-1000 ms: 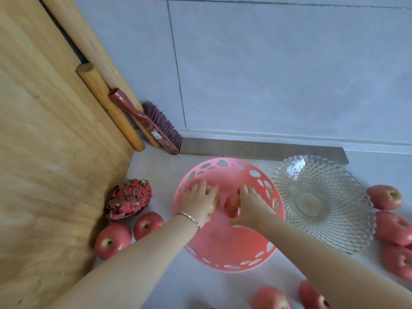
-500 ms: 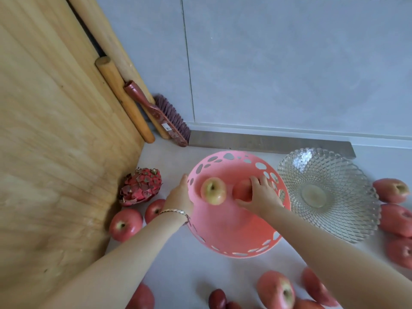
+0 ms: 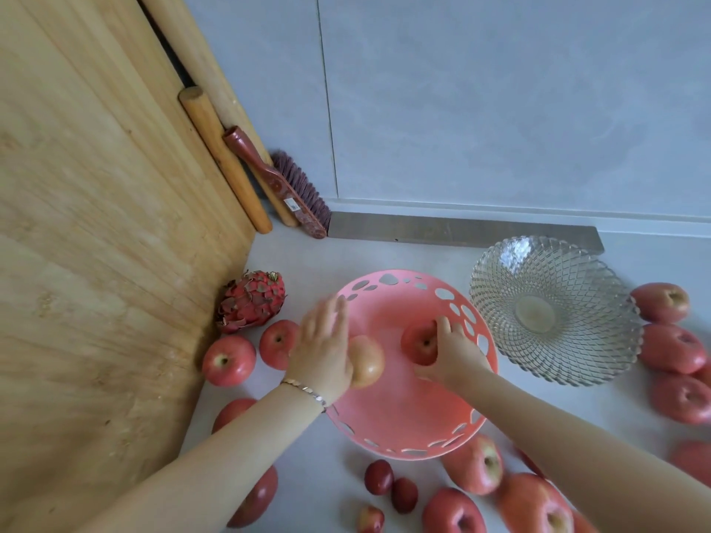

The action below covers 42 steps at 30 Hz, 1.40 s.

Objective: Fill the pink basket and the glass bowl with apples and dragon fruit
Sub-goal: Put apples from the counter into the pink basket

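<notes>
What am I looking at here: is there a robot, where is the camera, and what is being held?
No robot: these are a person's two bare hands, seen from one camera worn on the head, looking down. The right hand curls round a red apple inside the basket. The left hand, blurred, fingers straight, is at the basket's left rim beside a yellowish apple, gripping nothing. The bowl is empty. A dragon fruit and loose apples lie around on the surface; a brush leans at the back.
</notes>
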### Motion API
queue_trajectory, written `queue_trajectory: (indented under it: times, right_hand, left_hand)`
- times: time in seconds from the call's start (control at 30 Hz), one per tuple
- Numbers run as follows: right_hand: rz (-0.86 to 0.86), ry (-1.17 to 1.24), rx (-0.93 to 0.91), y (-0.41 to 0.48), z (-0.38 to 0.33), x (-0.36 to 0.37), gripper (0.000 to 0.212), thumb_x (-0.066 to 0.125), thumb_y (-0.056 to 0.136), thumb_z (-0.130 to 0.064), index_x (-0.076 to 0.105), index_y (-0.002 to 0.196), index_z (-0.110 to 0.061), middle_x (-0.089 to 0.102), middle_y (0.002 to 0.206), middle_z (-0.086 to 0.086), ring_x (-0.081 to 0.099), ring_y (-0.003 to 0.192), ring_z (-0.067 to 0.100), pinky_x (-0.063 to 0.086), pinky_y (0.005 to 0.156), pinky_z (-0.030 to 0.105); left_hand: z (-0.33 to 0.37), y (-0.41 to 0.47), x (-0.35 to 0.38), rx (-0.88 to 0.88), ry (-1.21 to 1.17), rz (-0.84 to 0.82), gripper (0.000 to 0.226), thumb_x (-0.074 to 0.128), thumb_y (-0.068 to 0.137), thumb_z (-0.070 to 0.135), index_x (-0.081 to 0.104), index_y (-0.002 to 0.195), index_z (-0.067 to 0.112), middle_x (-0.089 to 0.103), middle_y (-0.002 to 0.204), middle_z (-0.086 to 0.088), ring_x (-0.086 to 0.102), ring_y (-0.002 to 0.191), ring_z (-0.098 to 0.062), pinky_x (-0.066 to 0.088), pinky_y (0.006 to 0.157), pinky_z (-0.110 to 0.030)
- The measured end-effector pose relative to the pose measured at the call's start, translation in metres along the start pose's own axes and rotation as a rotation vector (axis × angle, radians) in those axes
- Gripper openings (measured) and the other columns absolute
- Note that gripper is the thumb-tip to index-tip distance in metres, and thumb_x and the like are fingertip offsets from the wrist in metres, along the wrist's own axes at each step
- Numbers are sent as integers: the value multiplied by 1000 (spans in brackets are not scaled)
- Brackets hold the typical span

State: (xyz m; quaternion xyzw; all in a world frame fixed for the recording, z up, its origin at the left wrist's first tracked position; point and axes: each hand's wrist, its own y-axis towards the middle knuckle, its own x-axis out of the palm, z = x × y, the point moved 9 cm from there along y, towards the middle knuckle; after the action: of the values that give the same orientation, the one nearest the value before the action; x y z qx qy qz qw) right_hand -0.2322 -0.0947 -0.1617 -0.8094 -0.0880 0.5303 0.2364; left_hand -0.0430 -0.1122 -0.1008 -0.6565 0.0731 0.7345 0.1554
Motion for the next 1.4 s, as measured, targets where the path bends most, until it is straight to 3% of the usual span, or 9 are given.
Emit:
queue_trajectory:
  times: [0.1,0.23,0.4,0.6,0.83,1.1,1.2,1.3,1.4]
  right_hand:
    - [42,145,21,3,-7,-1,81,77,66,-39,33,128,-12,45,124,14,57,105,34,48,78,38]
    - [74,114,-9,6,-25,1,84,74,70,-43,29,136,-18,39,121,13,59,100,36,47,74,36]
    - [16,101,-6,11,-24,12,89,74,74,-34,19,141,-18,32,130,13,53,112,35,47,84,39]
    - [-31,144,-23,13,-21,13,89,73,74,-32,17,141,-17,34,132,13,52,116,35,46,85,39]
    - [-38,210,4,13,-14,14,92,74,72,-29,16,143,-20,33,134,13,50,117,34,45,89,39]
    - [-88,91,24,9,-17,13,111,77,72,-32,-4,148,-25,17,143,14,32,133,34,37,104,43]
    - [5,107,-50,-6,-27,-12,98,73,73,-36,10,147,-23,18,146,13,23,136,33,31,106,43]
    - [221,149,-132,-37,-29,-52,45,62,81,-39,52,119,-15,49,115,7,47,115,29,41,89,37]
    - [83,-49,-40,-70,-6,-56,33,54,83,-44,52,70,-14,49,65,0,55,74,25,39,57,27]
  left_hand:
    - [26,2,22,71,36,-304,80,56,78,29,13,144,19,21,149,-15,27,136,-32,13,115,-45]
    - [30,0,40,-25,-28,-411,64,52,78,31,27,136,30,32,141,-5,22,136,-37,5,114,-55]
    - [26,-7,42,-118,-160,-368,48,48,84,22,36,130,26,25,143,-5,17,138,-34,20,112,-54]
    - [24,-4,55,-69,-11,-428,81,63,78,32,14,142,22,23,144,-10,33,129,-33,26,108,-44]
    - [28,33,50,-8,6,-323,78,69,72,25,27,137,19,31,139,-10,37,120,-35,32,99,-44]
    - [23,27,52,51,77,-282,88,61,81,39,4,146,23,-8,157,-9,11,143,-28,12,115,-50]
    - [26,16,32,48,50,-244,87,57,83,43,1,146,22,-13,155,-14,3,145,-29,11,117,-46]
    - [42,-6,2,55,-148,-217,65,53,87,32,21,143,21,7,154,-11,18,140,-30,22,113,-43]
    - [71,-33,-30,203,-369,-82,30,52,87,19,56,117,13,51,123,-8,49,115,-22,41,97,-29]
